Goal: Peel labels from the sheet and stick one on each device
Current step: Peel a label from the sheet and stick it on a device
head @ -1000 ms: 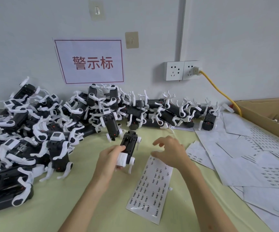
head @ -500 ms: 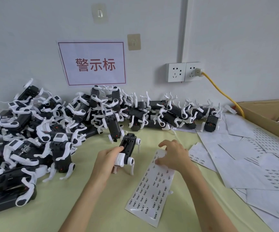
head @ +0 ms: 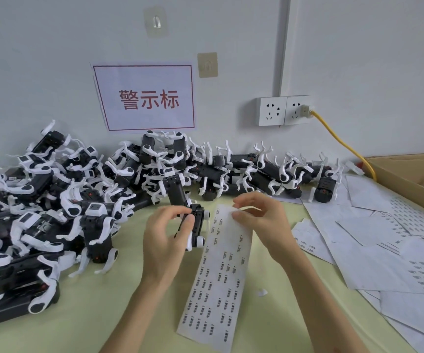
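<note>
Holding one small black device with white plastic legs (head: 193, 229) up off the pale green desk (head: 99, 301), the left hand (head: 166, 238) curls its fingers around the body, presumably to turn a flat face toward the labels. Just beside it, the right hand (head: 261, 220) pinches at the far end of the long white sheet of small printed labels (head: 218, 273), thumb and forefinger pressed together there, apparently lifting a label; whether one has come free I cannot tell. That sheet lies near the front edge, within easy reach of both hands. A heap of matching black-and-white devices (head: 78, 200) fills the left side and back edge, probably waiting. Spent white backing sheets (head: 384, 250) are strewn toward the right edge, near a brown cardboard box (head: 409, 174).
</note>
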`<state>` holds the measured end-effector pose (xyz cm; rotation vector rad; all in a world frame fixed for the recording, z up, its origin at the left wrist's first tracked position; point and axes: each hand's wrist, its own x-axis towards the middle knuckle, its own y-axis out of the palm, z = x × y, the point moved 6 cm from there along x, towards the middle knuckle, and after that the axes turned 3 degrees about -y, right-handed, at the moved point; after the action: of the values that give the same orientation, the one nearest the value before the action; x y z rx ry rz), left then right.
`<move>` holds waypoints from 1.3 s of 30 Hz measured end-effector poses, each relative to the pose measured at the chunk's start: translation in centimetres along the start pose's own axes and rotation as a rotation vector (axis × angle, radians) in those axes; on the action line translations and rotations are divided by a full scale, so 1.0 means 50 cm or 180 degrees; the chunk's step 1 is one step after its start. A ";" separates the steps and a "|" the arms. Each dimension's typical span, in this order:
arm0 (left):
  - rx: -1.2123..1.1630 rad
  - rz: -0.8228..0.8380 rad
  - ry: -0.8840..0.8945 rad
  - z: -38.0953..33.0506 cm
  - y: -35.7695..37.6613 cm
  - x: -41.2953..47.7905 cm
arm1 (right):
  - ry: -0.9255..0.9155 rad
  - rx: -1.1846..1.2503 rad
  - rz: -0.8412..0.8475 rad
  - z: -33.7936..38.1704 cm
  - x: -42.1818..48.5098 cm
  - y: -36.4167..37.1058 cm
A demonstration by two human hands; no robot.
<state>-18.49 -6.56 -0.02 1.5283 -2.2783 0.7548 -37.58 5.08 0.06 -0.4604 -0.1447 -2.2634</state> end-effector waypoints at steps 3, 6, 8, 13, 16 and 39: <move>0.0165 0.0279 0.0615 -0.036 0.012 -0.006 | -0.0092 0.0605 0.0178 0.010 -0.002 0.015; 0.0172 0.0534 0.0691 -0.044 0.028 -0.010 | -0.0026 0.0971 0.0292 0.013 -0.006 0.028; -0.0047 0.0635 0.0531 -0.040 0.034 -0.014 | -0.0037 0.0879 0.0281 0.014 -0.007 0.032; -0.0287 0.0667 0.0117 -0.021 0.037 -0.013 | -0.0650 -0.0599 0.0080 0.031 -0.016 0.046; -0.0335 0.0647 0.0034 -0.020 0.038 -0.015 | -0.1328 -0.1327 -0.0036 0.049 -0.030 0.068; 0.0343 0.0596 0.0758 -0.036 0.042 -0.021 | -0.1514 -0.1059 -0.0092 0.058 -0.048 0.092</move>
<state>-20.10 -4.13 0.37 1.2033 -2.2515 1.0649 -31.89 4.40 1.65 -1.1766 -0.0127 -2.1730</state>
